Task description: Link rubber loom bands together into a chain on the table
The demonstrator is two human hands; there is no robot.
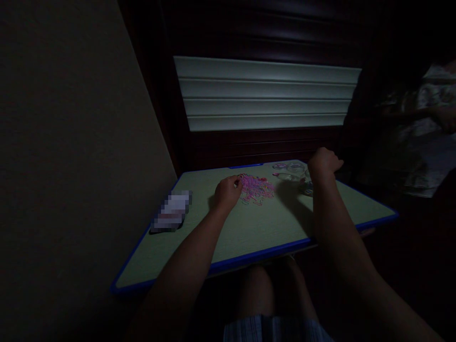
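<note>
A loose heap of pink and purple paper clips (257, 187) lies at the middle of the small table. At the heap's left edge is my left hand (227, 194), its thumb and fingers curled together in a pinch. Whatever lies between those fingertips is too small and dark to make out. My right hand (324, 162) is raised over the table's right side with its fingers folded in; what they hold, if anything, is hidden. Below and left of it sits a clear container (306, 189) with dark contents, partly covered by the hand and its shadow.
Clear round plastic pieces (295, 167) lie at the back right of the table (249, 237), which has a blue rim. A blurred-out flat object (173, 211) rests at the left edge. A wall stands close on the left. Another person (423, 128) is at the far right.
</note>
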